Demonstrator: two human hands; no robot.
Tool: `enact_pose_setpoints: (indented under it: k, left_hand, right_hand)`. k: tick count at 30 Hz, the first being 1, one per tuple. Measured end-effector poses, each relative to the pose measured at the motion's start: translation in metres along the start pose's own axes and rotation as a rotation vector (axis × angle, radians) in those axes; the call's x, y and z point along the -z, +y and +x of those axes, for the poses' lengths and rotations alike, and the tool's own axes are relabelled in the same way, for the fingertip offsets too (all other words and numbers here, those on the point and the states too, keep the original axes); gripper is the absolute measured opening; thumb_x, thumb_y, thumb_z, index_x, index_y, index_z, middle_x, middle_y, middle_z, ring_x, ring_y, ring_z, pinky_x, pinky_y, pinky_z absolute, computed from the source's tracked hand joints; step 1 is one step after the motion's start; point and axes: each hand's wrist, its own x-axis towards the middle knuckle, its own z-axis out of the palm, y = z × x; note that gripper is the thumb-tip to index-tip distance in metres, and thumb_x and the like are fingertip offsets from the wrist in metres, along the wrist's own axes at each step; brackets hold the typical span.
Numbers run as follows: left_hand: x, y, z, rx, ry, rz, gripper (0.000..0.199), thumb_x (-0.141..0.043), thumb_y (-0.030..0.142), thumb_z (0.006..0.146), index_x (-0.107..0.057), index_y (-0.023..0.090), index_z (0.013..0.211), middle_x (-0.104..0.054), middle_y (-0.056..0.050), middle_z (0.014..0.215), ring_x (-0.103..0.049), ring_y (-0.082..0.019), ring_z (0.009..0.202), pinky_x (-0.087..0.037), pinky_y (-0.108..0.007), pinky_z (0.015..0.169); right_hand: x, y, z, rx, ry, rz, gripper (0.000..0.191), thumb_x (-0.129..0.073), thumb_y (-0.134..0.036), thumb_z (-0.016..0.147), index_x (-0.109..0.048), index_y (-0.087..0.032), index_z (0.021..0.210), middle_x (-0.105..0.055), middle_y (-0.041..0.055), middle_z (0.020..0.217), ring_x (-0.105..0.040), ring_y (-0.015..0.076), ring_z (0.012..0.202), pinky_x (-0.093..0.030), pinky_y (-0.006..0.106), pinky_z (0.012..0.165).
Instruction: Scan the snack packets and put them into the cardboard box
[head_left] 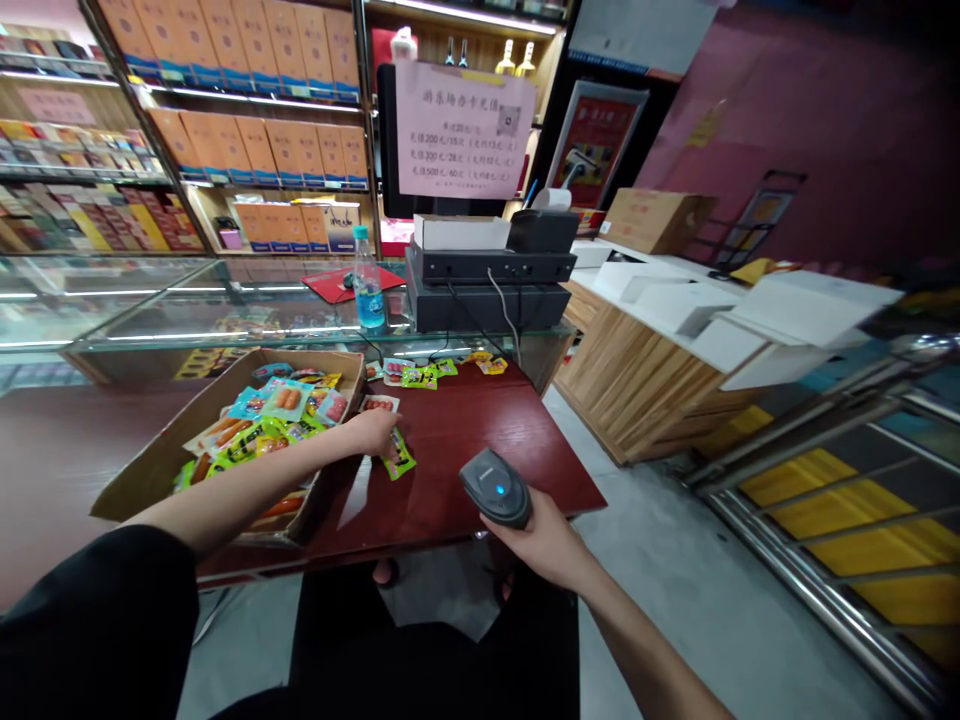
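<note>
My left hand (370,434) is closed on a green snack packet (401,460) just right of the carton, over the dark red table (442,430). Behind that hand lies a packet of reddish sausages (381,403), partly covered by it. In my right hand (551,540) is a grey handheld barcode scanner (495,488) with a blue light on top, its head above the table's front edge. The open cardboard carton (142,475) under my left forearm holds several packed sausages and snacks (285,400). More green packets (420,377) and yellow packets (491,366) lie along the table's back.
A bottle of blue drink (369,285) and a red folder (330,286) rest on the glass counter (165,310). A black cash drawer (487,305) and a monitor with a paper sign (465,130) stand behind. Metal railing (847,430) runs at the right.
</note>
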Motion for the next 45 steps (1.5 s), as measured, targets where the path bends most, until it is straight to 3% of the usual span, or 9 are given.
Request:
enact_pose_setpoints:
  k: [2, 5, 10, 16, 21, 31, 38, 45]
  left_hand:
    - [-0.004, 0.005, 0.003, -0.012, -0.034, -0.006, 0.033, -0.083, 0.012, 0.044, -0.064, 0.021, 0.070, -0.062, 0.000, 0.060, -0.063, -0.019, 0.064, -0.044, -0.023, 0.060]
    - [-0.011, 0.012, 0.007, -0.002, -0.128, -0.249, 0.031, -0.081, 0.016, 0.050, -0.063, 0.018, 0.076, -0.065, 0.000, 0.065, -0.058, -0.013, 0.052, -0.042, -0.021, 0.050]
    - [-0.018, 0.028, 0.011, 0.049, -0.214, -0.588, 0.040, -0.084, 0.025, 0.052, -0.058, 0.015, 0.082, -0.066, 0.000, 0.066, -0.058, -0.011, 0.053, -0.045, -0.021, 0.049]
    - [-0.016, 0.040, 0.005, 0.086, -0.160, -0.762, 0.040, -0.082, 0.020, 0.055, -0.058, 0.013, 0.086, -0.068, -0.002, 0.073, -0.062, -0.013, 0.062, -0.049, -0.023, 0.056]
    - [-0.018, 0.034, 0.003, 0.095, -0.196, -0.801, 0.039, -0.075, 0.011, 0.057, -0.059, 0.012, 0.092, -0.069, -0.005, 0.077, -0.066, -0.018, 0.072, -0.052, -0.026, 0.060]
    - [-0.016, 0.034, -0.001, 0.105, -0.213, -0.831, 0.040, -0.076, 0.013, 0.055, -0.060, 0.014, 0.091, -0.068, -0.002, 0.074, -0.065, -0.016, 0.068, -0.050, -0.024, 0.060]
    - [-0.019, 0.033, -0.005, 0.064, -0.200, -0.818, 0.046, -0.087, 0.024, 0.049, -0.059, 0.014, 0.084, -0.064, 0.002, 0.066, -0.057, -0.009, 0.055, -0.043, -0.019, 0.052]
    - [-0.017, 0.034, -0.014, 0.072, -0.210, -0.836, 0.052, -0.090, 0.031, 0.046, -0.058, 0.014, 0.084, -0.064, 0.002, 0.065, -0.056, -0.009, 0.054, -0.041, -0.019, 0.051]
  right_hand:
    - [0.001, 0.001, -0.001, 0.003, 0.005, -0.006, 0.031, -0.068, -0.027, 0.078, -0.067, -0.018, 0.107, -0.073, 0.0056, 0.104, -0.068, 0.0234, 0.095, -0.052, 0.035, 0.088]
    - [0.002, 0.003, -0.003, -0.015, 0.005, -0.026, 0.028, -0.068, -0.027, 0.078, -0.067, -0.018, 0.104, -0.073, 0.0059, 0.101, -0.068, 0.0238, 0.094, -0.053, 0.034, 0.086]
    - [0.004, 0.005, -0.005, -0.018, 0.006, -0.035, 0.031, -0.068, -0.024, 0.076, -0.066, -0.018, 0.107, -0.073, 0.0054, 0.102, -0.068, 0.0239, 0.095, -0.053, 0.034, 0.087]
    - [0.005, 0.005, -0.004, 0.003, 0.004, -0.025, 0.030, -0.067, -0.025, 0.078, -0.065, -0.018, 0.107, -0.073, 0.0054, 0.104, -0.068, 0.0240, 0.096, -0.053, 0.034, 0.087]
    - [0.004, 0.004, -0.003, 0.008, -0.001, -0.027, 0.029, -0.067, -0.025, 0.078, -0.065, -0.018, 0.106, -0.073, 0.0061, 0.104, -0.068, 0.0247, 0.097, -0.053, 0.034, 0.086]
    - [0.001, 0.004, -0.003, 0.000, -0.005, -0.031, 0.032, -0.068, -0.025, 0.077, -0.065, -0.018, 0.108, -0.072, 0.0065, 0.106, -0.068, 0.0241, 0.097, -0.053, 0.034, 0.087]
    - [-0.002, 0.002, -0.004, -0.017, -0.024, -0.063, 0.034, -0.068, -0.028, 0.078, -0.066, -0.017, 0.110, -0.073, 0.0067, 0.104, -0.068, 0.0242, 0.095, -0.053, 0.035, 0.086]
    - [-0.011, 0.004, -0.011, -0.038, -0.080, -0.045, 0.033, -0.068, -0.028, 0.078, -0.066, -0.016, 0.108, -0.074, 0.0059, 0.101, -0.068, 0.0238, 0.091, -0.053, 0.034, 0.084]
